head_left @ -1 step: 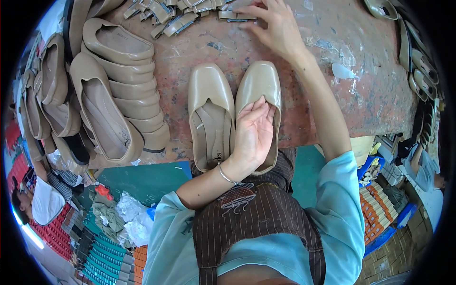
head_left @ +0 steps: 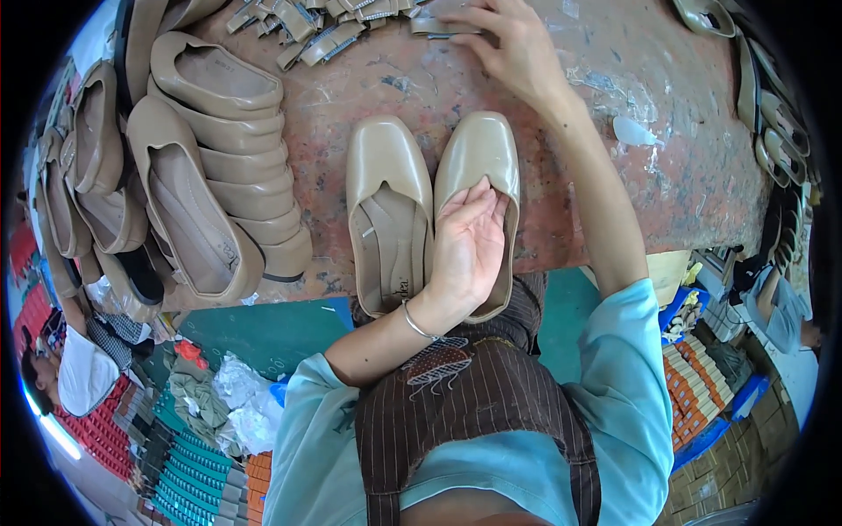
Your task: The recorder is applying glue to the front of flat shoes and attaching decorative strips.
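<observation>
Two beige square-toed flat shoes stand side by side on the worn table, toes pointing away from me: a left shoe (head_left: 386, 158) and a right shoe (head_left: 478, 145). My left hand (head_left: 474, 241) lies palm up over the right shoe's opening, its fingertips pinching the front edge of the upper. At the far edge of the view, my right hand (head_left: 517, 57) has thumb and fingers around a small beige bow (head_left: 431, 25), low over the tabletop. A pile of similar bows with glittering trim (head_left: 324, 31) lies just left of it.
Stacked beige shoes (head_left: 241, 167) crowd the table's left side. More shoes (head_left: 781, 123) line its right rim. A small translucent plastic piece (head_left: 633, 131) lies right of my right forearm. Beyond the near edge are plastic bags (head_left: 241, 390) and a blue crate (head_left: 702, 451).
The bow in my right hand has shifted slightly to the right and tilted, with the fingers moving along. My left hand and both shoes have stayed practically still.
</observation>
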The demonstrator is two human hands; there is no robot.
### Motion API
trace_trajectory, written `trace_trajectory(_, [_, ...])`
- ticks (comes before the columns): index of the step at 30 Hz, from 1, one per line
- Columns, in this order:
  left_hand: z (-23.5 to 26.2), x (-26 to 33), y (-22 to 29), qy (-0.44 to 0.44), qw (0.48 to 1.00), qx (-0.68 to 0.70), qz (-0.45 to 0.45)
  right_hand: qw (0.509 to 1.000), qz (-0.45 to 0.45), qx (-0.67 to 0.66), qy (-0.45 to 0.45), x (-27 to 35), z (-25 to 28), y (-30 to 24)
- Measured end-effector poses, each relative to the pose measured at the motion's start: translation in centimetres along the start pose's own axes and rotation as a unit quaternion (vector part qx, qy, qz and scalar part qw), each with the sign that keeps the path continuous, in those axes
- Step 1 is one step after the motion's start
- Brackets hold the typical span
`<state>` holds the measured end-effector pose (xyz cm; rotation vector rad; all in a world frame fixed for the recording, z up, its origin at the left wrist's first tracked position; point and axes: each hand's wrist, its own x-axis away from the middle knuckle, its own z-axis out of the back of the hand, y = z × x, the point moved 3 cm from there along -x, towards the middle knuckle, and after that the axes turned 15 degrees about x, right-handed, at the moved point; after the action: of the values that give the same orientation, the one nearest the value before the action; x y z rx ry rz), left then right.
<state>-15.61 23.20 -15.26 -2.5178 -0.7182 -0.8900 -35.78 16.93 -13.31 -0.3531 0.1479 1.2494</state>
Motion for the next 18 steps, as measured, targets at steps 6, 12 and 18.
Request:
trace_trajectory(6, [0.1, 0.2, 0.3, 0.03, 1.0, 0.004, -0.006, 0.897, -0.339, -0.282, -0.036, 7.3, 3.1, 1.0])
trace_trajectory(12, [-0.4, 0.2, 0.4, 0.018, 0.999, -0.041, -0.001, 0.751, -0.38, -0.529, -0.112, 10.7, 5.5, -3.5])
trace_trajectory(18, [-0.8, 0.1, 0.2, -0.013, 0.998, -0.054, 0.015, 0.722, -0.39, -0.556, -0.131, 10.8, 4.3, -5.0])
